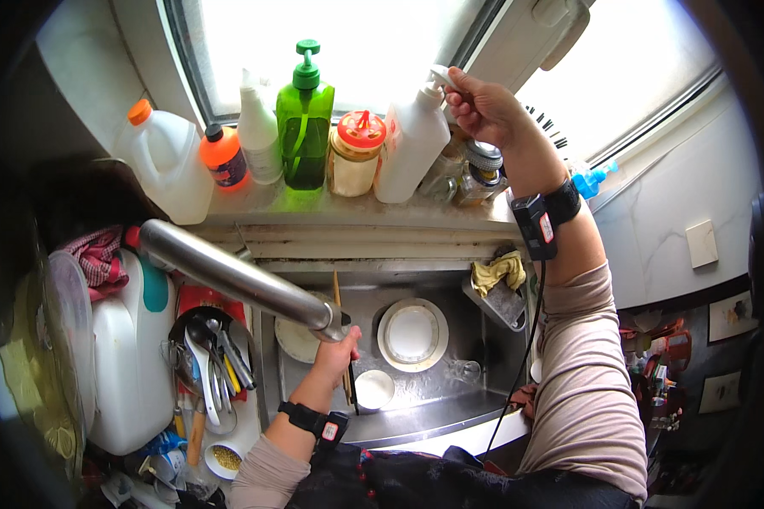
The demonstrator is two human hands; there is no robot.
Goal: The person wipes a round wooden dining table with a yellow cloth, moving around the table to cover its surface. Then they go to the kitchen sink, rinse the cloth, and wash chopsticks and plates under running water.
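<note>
My right hand (484,108) is up at the windowsill, its fingers closed around the white pump head (442,76) of a large white plastic bottle (414,143). Below the steel faucet (242,277), my left hand (339,355) grips several chopsticks (350,388); their ends stick out above and below the fist. The faucet's tip partly covers that hand. In the steel sink (439,407) stacked white plates (414,334) lie to the right of it. A small white bowl (374,389) sits nearer me, and another plate (296,337) is partly hidden behind the faucet.
Beside the white bottle stand a red-lidded jar (356,153), a green pump bottle (305,121) and glass jars (477,178). A metal caddy with a yellow cloth (500,273) hangs at the sink's right. Utensils (216,356) and a white jug (130,350) crowd the left counter.
</note>
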